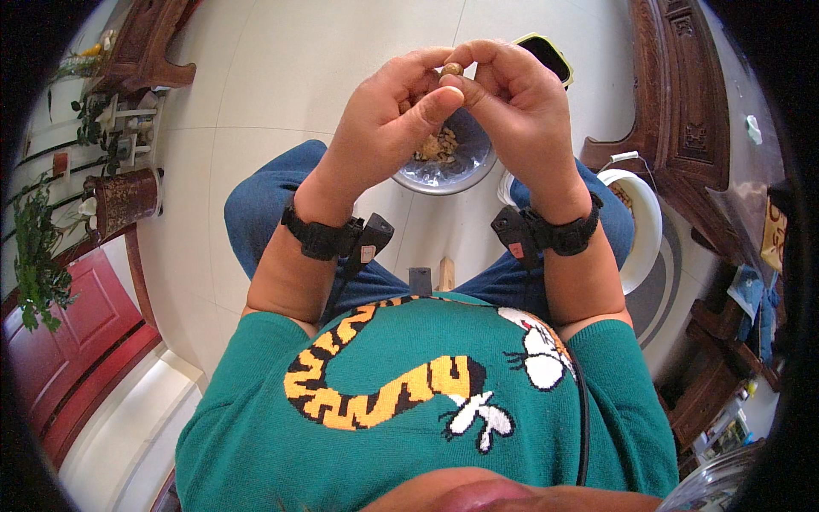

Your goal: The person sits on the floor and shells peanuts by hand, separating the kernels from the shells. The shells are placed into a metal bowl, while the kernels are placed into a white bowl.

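A small, round, brown nut (452,69) is pinched between the thumb and index finger of my right hand (521,96). My left hand (400,109) is close against it, its index fingertip meeting the right fingers at the nut. The other left fingers are curled inward, and I cannot tell whether they hold anything. Below both hands stands a round grey bin (445,190) lined with a clear plastic bag (470,163). Broken shell pieces (441,146) lie inside it, partly hidden by my left thumb.
A white bucket (642,256) with a wire handle, holding small brown pieces (620,195), stands beside my right knee. A phone in a yellow-green case (547,54) is beyond my right hand. Carved wooden furniture (684,96) flanks the right side; potted plants (41,256) stand at left.
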Available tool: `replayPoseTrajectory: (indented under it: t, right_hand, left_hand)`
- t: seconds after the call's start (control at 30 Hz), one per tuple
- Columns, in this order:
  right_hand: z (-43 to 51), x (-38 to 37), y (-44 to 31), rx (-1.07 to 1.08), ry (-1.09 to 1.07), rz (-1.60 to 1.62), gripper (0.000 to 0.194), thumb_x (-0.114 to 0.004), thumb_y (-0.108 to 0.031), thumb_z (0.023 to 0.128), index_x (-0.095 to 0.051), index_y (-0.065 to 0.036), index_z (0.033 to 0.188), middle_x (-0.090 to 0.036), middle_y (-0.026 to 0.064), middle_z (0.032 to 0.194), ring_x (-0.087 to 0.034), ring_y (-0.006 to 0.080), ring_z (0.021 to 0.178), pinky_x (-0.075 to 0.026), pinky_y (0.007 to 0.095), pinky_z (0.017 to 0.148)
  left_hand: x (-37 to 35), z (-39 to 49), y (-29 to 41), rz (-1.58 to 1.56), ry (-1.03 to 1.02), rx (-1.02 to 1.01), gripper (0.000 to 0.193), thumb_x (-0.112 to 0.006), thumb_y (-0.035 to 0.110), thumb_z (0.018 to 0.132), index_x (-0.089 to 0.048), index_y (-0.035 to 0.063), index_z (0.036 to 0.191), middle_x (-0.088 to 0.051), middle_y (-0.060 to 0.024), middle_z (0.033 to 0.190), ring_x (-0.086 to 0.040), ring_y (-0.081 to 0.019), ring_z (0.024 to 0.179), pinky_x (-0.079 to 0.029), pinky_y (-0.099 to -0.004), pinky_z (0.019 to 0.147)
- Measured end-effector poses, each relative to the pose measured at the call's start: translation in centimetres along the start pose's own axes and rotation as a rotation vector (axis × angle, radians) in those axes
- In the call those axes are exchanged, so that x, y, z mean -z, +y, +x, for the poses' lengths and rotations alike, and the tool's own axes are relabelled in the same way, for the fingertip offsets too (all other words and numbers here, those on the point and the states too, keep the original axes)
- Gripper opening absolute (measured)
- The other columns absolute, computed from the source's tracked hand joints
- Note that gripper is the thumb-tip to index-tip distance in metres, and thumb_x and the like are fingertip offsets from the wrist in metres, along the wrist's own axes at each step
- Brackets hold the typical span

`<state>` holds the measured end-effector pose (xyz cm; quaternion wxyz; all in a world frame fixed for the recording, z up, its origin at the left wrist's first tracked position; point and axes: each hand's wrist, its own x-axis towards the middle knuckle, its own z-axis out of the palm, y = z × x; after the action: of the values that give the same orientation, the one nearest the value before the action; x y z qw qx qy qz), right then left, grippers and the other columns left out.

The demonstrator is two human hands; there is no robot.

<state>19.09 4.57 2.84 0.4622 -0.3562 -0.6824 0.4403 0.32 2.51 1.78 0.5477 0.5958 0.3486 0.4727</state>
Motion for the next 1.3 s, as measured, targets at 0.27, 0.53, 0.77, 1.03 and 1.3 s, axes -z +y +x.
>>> replayPoseTrajectory:
  t: [0.27, 0.53, 0.77, 1.03, 1.3]
  right_hand:
    - [-0.1, -0.4, 0.3, 0.076, 0.067, 0.001, 0.009, -0.072, -0.006, 0.088, -0.068, -0.002, 0.096, -0.056, -0.0011, 0.067, -0.048, 0.0038, 0.061, -0.039, 0.0211, 0.053]
    - [-0.1, -0.4, 0.5, 0.096, 0.026, 0.066, 0.022, -0.073, -0.009, 0.093, -0.067, -0.002, 0.113, -0.056, -0.0036, 0.076, -0.049, 0.0029, 0.066, -0.042, 0.0163, 0.059]
    - [0.4, -0.1, -0.4, 0.145, 0.011, -0.328, 0.024, -0.078, -0.012, 0.089, -0.071, -0.006, 0.11, -0.047, -0.0055, 0.067, -0.042, 0.0042, 0.058, -0.035, 0.0198, 0.051]
    - [0.0, -0.8, -0.7, 0.223, 0.015, -0.41, 0.018, -0.073, -0.01, 0.093, -0.067, -0.004, 0.109, -0.059, 0.0019, 0.072, -0.055, 0.0097, 0.062, -0.046, 0.0225, 0.056]
    - [-0.2, -1.1, -0.2, 0.124, 0.013, -0.355, 0.016, -0.069, -0.01, 0.096, -0.065, -0.001, 0.109, -0.069, 0.0065, 0.078, -0.067, 0.0112, 0.069, -0.053, 0.022, 0.063]
  left_hand:
    - [-0.7, -0.2, 0.2, 0.152, 0.085, -0.042, 0.045, -0.067, 0.036, 0.098, -0.066, 0.0012, 0.127, -0.072, -0.0108, 0.102, -0.067, -0.015, 0.088, -0.055, -0.0273, 0.076]
    - [-1.0, -0.2, 0.1, 0.056, 0.114, -0.042, 0.042, -0.063, 0.033, 0.101, -0.066, -0.0009, 0.125, -0.069, -0.0065, 0.087, -0.065, -0.0123, 0.078, -0.053, -0.0233, 0.07]
    - [-0.2, 0.2, 0.1, -0.149, 0.08, 0.072, 0.037, -0.061, 0.03, 0.103, -0.067, -0.0004, 0.123, -0.065, -0.0042, 0.081, -0.06, -0.0084, 0.07, -0.049, -0.02, 0.062]
    - [-0.2, 0.2, -0.5, -0.203, 0.075, 0.104, 0.039, -0.058, 0.035, 0.104, -0.068, -0.0003, 0.117, -0.064, -0.0025, 0.079, -0.058, -0.0057, 0.068, -0.046, -0.017, 0.055]
    - [-1.5, -0.1, -1.0, -0.251, 0.189, 0.13, 0.037, -0.051, 0.034, 0.107, -0.068, 0.0012, 0.109, -0.062, -0.0014, 0.078, -0.057, -0.0052, 0.068, -0.047, -0.0185, 0.059]
